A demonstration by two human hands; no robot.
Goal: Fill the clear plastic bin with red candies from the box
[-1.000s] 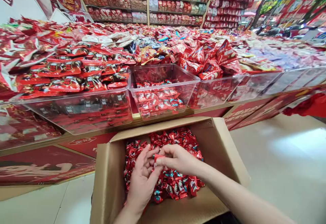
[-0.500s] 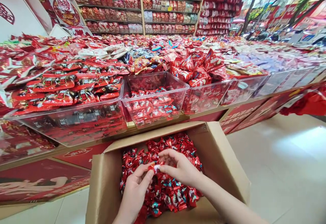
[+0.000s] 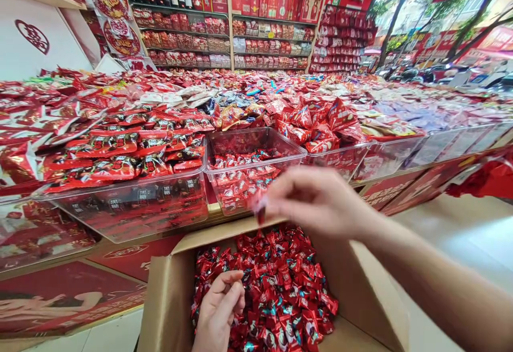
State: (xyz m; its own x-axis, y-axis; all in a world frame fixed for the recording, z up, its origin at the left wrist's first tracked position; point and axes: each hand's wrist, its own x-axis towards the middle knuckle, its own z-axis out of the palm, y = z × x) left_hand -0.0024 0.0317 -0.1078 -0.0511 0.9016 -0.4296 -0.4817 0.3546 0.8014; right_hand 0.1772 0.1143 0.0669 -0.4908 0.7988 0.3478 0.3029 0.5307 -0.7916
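Observation:
My right hand (image 3: 316, 200), smeared by motion, pinches a red-wrapped candy (image 3: 261, 208) between thumb and fingers. It is above the far edge of an open cardboard box (image 3: 160, 298), in front of a clear plastic bin (image 3: 256, 166). My left hand (image 3: 222, 306) is low over the box with its fingers curled in and the thumb close to the index finger. No candy shows between them. Many red-wrapped candies (image 3: 280, 277) with blue and white print are heaped in the box. Similar small candies lie low in the clear bin.
A clear bin of larger red and black packets (image 3: 132, 202) stands to the left. On the right, another bin holds red pyramid-shaped packets (image 3: 320, 122). Shelves (image 3: 192, 37) of boxes, bottles and red packs rise behind. Pale floor tiles (image 3: 460, 245) show at right.
The hands have separated. My right hand has risen away from my left with the candy, toward the clear bin. My left hand stays over the box. The view has tilted up slightly.

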